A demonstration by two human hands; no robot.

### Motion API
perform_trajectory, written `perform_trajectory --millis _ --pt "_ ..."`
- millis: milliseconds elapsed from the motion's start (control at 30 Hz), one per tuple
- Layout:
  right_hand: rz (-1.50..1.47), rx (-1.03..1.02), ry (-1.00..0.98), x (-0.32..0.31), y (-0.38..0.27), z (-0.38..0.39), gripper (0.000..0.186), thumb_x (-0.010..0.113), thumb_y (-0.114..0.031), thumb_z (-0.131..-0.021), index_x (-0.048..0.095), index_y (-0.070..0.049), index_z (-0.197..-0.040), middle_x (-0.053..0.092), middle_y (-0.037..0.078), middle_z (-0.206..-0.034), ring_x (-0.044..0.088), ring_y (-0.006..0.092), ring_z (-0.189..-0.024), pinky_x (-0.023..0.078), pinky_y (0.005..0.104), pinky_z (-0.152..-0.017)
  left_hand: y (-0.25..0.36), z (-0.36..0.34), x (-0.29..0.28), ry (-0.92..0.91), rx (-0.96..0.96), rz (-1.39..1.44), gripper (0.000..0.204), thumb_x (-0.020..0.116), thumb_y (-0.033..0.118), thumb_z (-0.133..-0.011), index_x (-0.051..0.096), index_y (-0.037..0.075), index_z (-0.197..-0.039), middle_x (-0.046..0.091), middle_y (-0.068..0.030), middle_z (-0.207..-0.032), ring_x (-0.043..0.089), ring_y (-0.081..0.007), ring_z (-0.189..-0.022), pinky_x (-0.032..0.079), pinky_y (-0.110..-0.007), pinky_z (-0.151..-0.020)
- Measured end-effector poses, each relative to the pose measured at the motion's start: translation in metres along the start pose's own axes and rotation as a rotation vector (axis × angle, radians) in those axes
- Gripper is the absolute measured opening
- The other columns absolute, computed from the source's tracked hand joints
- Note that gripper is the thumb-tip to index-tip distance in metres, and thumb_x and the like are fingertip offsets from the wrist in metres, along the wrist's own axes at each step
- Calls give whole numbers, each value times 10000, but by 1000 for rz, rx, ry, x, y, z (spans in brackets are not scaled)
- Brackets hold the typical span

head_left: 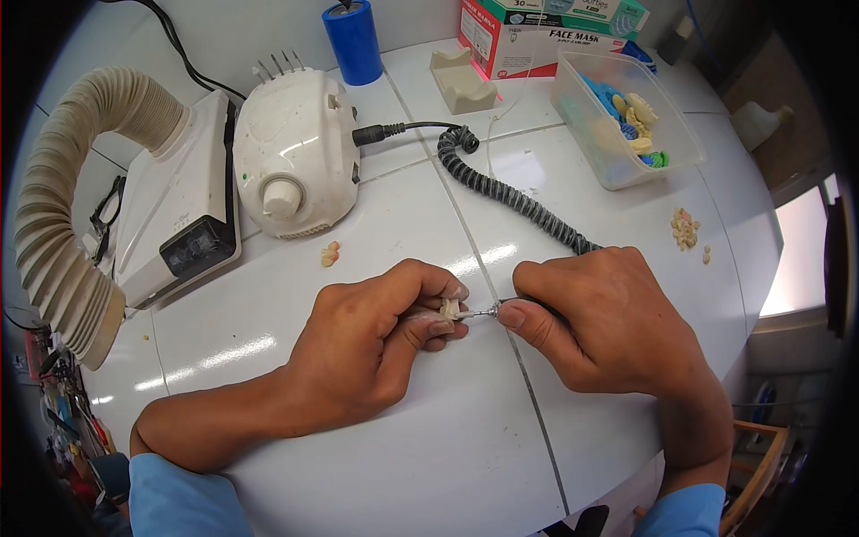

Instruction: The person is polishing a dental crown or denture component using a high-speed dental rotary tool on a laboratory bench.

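Pinched between the thumb and fingers of my left hand (367,340) is a small cream-white piece (450,308) that looks like a dental crown, mostly covered by the fingertips. My right hand (604,322) is wrapped round a rotary handpiece (493,310), whose slim metal bur points left. The bur's tip meets or nearly meets the crown; actual contact cannot be made out. From behind my right hand a coiled grey cord (514,194) runs back to a white control unit (295,161) with a round knob and several burs standing on top.
A ribbed hose (58,206) arches from a white box-shaped machine (183,201) at left. Tooth-like pieces lie as a small cluster (330,254) and a pile (685,229). Behind stand a blue cylinder (352,43), a cream holder (462,82), a mask box (523,58) and a clear tub (617,170).
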State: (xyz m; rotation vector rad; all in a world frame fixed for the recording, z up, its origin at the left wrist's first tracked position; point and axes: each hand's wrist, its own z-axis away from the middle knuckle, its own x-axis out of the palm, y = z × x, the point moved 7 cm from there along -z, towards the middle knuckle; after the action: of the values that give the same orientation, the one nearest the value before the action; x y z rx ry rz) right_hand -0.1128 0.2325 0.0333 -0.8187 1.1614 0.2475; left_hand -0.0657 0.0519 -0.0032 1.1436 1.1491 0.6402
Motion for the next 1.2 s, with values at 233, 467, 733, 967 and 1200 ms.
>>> perform_trajectory --millis 233,467,733,967,1200 --pt "-18 4 21 1 2 0 477 595 -425 -1130 695 -59 -842 691 152 -673 682 402 -638 479 545 -625 1 1 0 -10 6 -14 185 537 -89 -1119 622 -71 -1283 778 -179 -1188 822 -260 -1133 698 -312 -938" --pt "-9 3 15 2 1 0 474 605 -422 -1125 694 -56 -838 696 152 -679 680 403 -637 481 542 -627 0 0 0 -4 2 -10 184 537 -86 -1120 621 -68 -1283 788 -174 -1169 822 -257 -1134 698 -312 -940" --pt "-12 30 24 1 2 -1 467 610 -419 -1123 695 -56 -841 695 152 -678 681 398 -637 481 542 -628 1 0 0 -4 -2 -13 178 537 -75 -1126 620 -65 -1283 792 -171 -1158 824 -253 -1130 700 -315 -943" --pt "-4 20 36 1 2 -1 457 619 -401 -1122 695 -52 -836 690 149 -667 677 396 -623 476 537 -615 0 1 0 -3 -4 -19 180 535 -72 -1128 621 -63 -1286 794 -181 -1167 823 -254 -1131 699 -319 -945" --pt "-11 8 48 2 2 0 459 614 -405 -1125 710 -51 -848 693 144 -663 677 389 -612 474 524 -603 1 0 1 -5 -1 -18 183 531 -73 -1128 622 -62 -1286 797 -180 -1163 822 -252 -1132 697 -317 -945"
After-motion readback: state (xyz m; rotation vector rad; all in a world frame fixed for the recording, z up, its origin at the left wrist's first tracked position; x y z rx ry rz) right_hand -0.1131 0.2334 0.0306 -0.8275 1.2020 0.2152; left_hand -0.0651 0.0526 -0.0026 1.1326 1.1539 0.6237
